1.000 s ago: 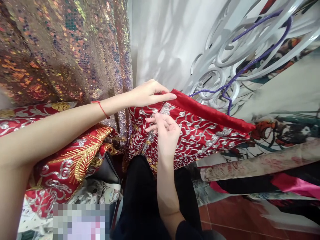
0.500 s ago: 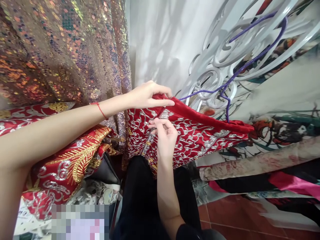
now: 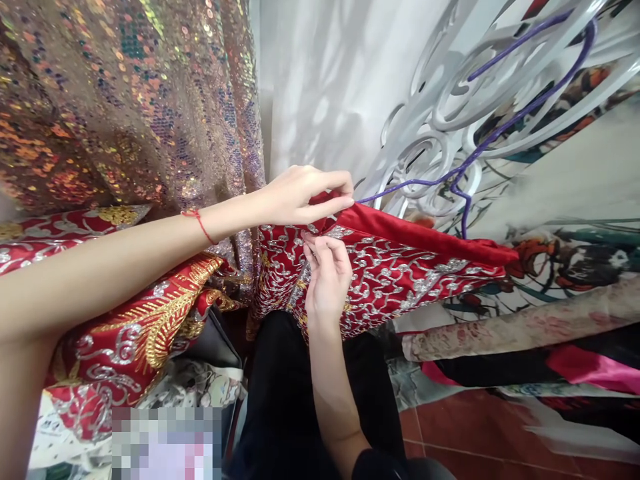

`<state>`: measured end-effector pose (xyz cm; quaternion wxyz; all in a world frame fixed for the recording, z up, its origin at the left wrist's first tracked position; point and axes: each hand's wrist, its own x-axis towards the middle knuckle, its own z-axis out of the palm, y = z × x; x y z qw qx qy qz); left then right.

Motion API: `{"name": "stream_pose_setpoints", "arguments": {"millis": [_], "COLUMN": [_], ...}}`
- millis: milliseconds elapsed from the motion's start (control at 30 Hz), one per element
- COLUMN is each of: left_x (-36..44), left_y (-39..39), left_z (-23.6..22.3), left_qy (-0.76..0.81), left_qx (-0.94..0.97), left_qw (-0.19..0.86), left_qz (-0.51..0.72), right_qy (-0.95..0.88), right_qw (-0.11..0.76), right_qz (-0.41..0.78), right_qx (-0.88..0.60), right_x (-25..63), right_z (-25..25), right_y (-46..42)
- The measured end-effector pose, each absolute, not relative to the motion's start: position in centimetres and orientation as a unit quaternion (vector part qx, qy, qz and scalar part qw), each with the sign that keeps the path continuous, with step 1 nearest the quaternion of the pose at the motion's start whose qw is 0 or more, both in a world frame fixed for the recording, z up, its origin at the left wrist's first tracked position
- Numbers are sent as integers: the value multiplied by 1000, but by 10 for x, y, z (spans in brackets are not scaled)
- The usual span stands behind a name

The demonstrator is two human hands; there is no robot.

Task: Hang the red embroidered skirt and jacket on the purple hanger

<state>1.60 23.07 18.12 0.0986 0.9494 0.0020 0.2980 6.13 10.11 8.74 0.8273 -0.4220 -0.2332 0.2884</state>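
A red skirt (image 3: 395, 273) with silver and gold embroidery hangs in front of my knees, its plain red waistband (image 3: 400, 229) along the top. My left hand (image 3: 313, 193), a red string round its wrist, pinches the waistband's left end between thumb and fingers. Just below, my right hand (image 3: 327, 267) is closed, thumb against fingertips, at a slit under the waistband. Whatever small thing lies in that pinch is hidden by the fingers. A purple hanger (image 3: 470, 160) rises from inside the waistband.
White scrolled metalwork (image 3: 430, 147) stands behind the hanger. A sequinned cloth (image 3: 150, 100) hangs at the left, above another red embroidered garment (image 3: 150, 327). Folded fabrics (image 3: 500, 320) are stacked at the right over a red tiled floor (image 3: 465, 427).
The waistband and hanger have shifted slightly right in the view. My left hand keeps its pinch; my right fingers have moved a little at the slit, still pinched.
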Motion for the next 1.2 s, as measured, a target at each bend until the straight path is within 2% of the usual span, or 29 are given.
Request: {"name": "stream_pose_setpoints", "arguments": {"millis": [167,400,633,1200], "left_x": [16,15,16,16], "left_y": [231,229,229,230], "left_z": [181,182,182,180], "left_qy": [-12,3,6,7], "left_qx": [951,951,950,947], "left_qw": [95,98,104,112], "left_qz": [294,293,294,301], "right_qy": [-272,-328,-269,-288], "right_qw": [815,740,786,801], "right_qz": [254,303,310,288], "right_qx": [-444,-504,-462,-440], "right_x": [64,80,80,75], "right_z": [87,105,102,96], "right_y": [98,87,94,96]}}
